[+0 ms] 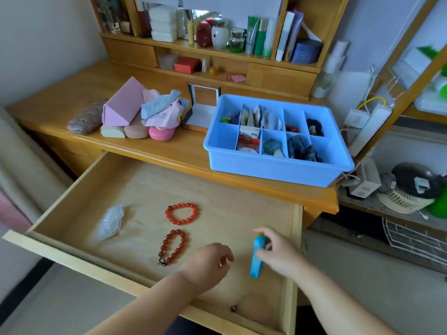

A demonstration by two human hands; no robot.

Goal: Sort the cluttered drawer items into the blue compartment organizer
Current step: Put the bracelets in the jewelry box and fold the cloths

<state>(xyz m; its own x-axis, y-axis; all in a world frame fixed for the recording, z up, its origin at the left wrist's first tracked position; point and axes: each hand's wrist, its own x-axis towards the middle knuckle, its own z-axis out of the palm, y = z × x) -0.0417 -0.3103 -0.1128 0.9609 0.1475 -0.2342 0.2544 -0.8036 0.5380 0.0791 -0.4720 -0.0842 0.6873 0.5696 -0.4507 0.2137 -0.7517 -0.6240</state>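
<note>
The open wooden drawer (217,187) holds two red bead bracelets, one farther back (181,213) and a darker one nearer (172,246), plus a clear plastic packet (110,222) at the left and a small dark bead (233,308) near the front. My right hand (278,252) pinches a blue tube-shaped item (257,256) above the drawer's right side. My left hand (208,264) hovers beside it with fingers loosely curled, holding nothing. The blue compartment organizer (273,165) sits on the desk behind the drawer, with several compartments filled.
On the desk's left lie a pink triangular case (121,102), a patterned glasses case (87,117), cloths, sponges and an open dark jewellery box (202,110). Bottles and boxes crowd the shelves behind. A power strip and cables lie to the right of the organizer.
</note>
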